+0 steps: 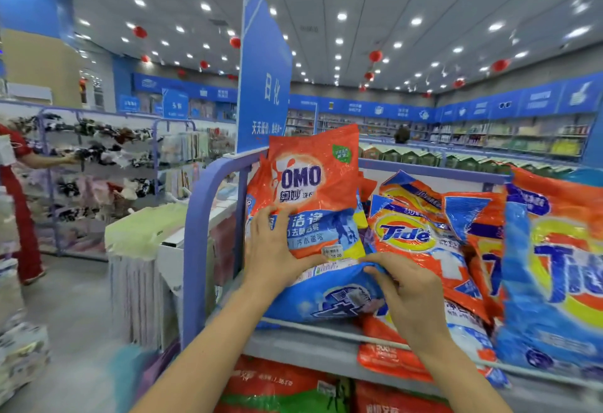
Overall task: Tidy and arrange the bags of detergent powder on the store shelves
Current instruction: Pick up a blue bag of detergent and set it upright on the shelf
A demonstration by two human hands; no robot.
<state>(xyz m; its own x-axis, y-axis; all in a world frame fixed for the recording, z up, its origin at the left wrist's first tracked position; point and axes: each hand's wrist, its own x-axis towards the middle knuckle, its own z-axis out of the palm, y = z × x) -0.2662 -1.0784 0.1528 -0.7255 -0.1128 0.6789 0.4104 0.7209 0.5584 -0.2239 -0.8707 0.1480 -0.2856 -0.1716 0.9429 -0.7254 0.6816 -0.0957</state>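
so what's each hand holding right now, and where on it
The right hand pinches the upper edge of the flat blue bag; the left hand lies spread on the lower front of the upright OMO bag, pressing rather than gripping.

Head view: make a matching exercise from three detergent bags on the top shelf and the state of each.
1. orange plastic OMO bag
2. blue plastic bag
3. orange plastic Tide bag

A. lying flat, edge pinched by the right hand
B. leaning, just right of the OMO one
C. upright, the left hand flat on its front

Pairs: 1-C, 2-A, 3-B
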